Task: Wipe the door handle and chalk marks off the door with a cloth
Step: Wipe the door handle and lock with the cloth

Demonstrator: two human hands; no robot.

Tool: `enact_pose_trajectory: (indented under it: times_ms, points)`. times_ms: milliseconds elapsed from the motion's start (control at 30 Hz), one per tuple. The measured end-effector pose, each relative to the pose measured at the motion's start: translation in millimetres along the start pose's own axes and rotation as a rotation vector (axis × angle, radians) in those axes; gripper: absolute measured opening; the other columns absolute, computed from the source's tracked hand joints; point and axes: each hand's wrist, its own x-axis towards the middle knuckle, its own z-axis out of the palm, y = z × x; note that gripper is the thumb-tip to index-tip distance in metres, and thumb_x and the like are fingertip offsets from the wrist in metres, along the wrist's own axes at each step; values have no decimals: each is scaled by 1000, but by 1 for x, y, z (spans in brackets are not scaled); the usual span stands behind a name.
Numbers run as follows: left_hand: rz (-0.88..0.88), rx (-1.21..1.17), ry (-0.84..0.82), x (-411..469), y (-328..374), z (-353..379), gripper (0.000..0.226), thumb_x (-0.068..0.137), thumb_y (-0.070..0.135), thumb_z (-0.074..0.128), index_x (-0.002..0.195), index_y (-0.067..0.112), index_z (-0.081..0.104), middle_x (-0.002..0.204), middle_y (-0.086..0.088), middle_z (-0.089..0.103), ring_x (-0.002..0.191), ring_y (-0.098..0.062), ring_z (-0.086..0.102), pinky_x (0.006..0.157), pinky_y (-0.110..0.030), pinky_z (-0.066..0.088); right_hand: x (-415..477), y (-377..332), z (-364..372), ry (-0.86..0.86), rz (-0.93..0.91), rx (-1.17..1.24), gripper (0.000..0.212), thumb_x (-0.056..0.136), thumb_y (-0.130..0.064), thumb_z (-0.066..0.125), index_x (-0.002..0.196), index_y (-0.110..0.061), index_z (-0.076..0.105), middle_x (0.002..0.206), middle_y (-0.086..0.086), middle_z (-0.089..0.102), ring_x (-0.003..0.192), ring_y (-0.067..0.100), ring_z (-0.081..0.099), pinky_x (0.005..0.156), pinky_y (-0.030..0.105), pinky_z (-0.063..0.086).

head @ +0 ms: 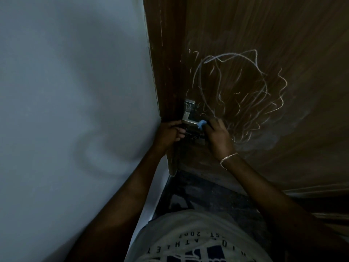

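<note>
The chalk marks (239, 91) are almost all there: a big looping scribble fills the middle of the door (283, 44), with loose strokes trailing toward 9 o'clock as far as the metal lock plate (187, 112). At about 4 o'clock from the scribble a pale haze lies on the wood, which reads as smeared chalk, so at most a small patch looks wiped. By my judgement the work is in its early part and centred on the hardware; the bulk of the door is left to do.

The right hand (219, 137), a bracelet (228, 157) at its wrist, pinches a small blue cloth (201, 124). Its fingers (212, 124) are curled round the cloth, and only a tuft shows at their tips, at 11 o'clock from the knuckles. That tuft touches the lower corner of the lock plate. The door handle (192, 134) seems to be the dark piece just below, at 6 o'clock from the plate and between the two hands — too dim to make out well.

The left hand (169, 132) sits at 9 o'clock from the handle, by the wall (75, 91), fingers bent toward the hardware. Whether it grips anything I cannot tell.
</note>
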Motion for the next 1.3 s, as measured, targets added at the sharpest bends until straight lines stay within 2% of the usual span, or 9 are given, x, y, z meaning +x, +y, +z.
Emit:
enact_pose_trajectory:
  times_ms: [133,267,433,533,700,967,1100,1233,1300]
  points:
    - [10,-7,19,2,-1,1,35,100,1,47,130,10,63,91,-4,72,74,-14,67,65,-21,54,32,-31,13,-43,-119,-28,35,79,-9,77,112,-3,68,113,15,65,101,31,61,84,38,52]
    - [5,-11,74,6,0,1,25,100,7,51,116,12,70,108,-15,74,78,-17,69,76,-33,57,49,-51,24,-81,-155,-24,37,82,-14,76,116,-1,67,117,16,65,104,32,60,90,40,51]
    - [-7,-35,-3,4,-1,-1,36,102,5,45,135,10,60,89,-5,70,74,-17,66,68,-25,51,25,-27,16,27,-85,19,28,85,-12,58,108,-1,68,106,16,63,94,30,55,75,40,53]
    - [3,-26,-14,3,-1,-1,38,102,2,45,136,10,59,89,-4,70,74,-17,66,68,-24,50,26,-23,12,-87,15,25,39,78,-7,73,116,-3,67,116,16,62,101,34,58,80,40,52]
    - [-13,-28,0,3,-1,1,37,97,1,51,130,11,63,95,-6,73,74,-14,69,66,-22,55,58,-46,9,-216,82,2,40,86,-18,68,126,-13,63,130,11,57,114,32,53,87,40,50]
    - [-16,-13,-9,4,-2,-1,41,97,3,50,133,16,62,94,-2,71,77,-17,68,71,-26,54,48,-42,10,-238,169,-33,51,88,-24,66,136,-13,55,136,12,53,115,35,49,89,45,47]
    - [-19,-30,12,5,-1,1,32,96,1,51,120,15,66,112,-13,71,77,-17,67,72,-27,54,54,-48,11,-296,160,-5,52,90,-26,63,140,-16,51,141,9,48,121,35,45,93,48,44]
    - [-26,-16,-5,8,-2,-2,41,97,-1,48,134,13,61,99,-9,70,76,-17,66,71,-27,52,48,-33,8,-241,153,-11,47,87,-28,64,134,-21,58,135,7,55,114,33,47,91,46,44]
    - [-26,-28,5,9,-2,-2,34,97,0,50,121,18,67,100,-9,71,74,-16,66,70,-26,53,58,-40,8,-264,188,-8,46,89,-27,64,134,-20,57,137,7,53,117,34,47,92,47,43]
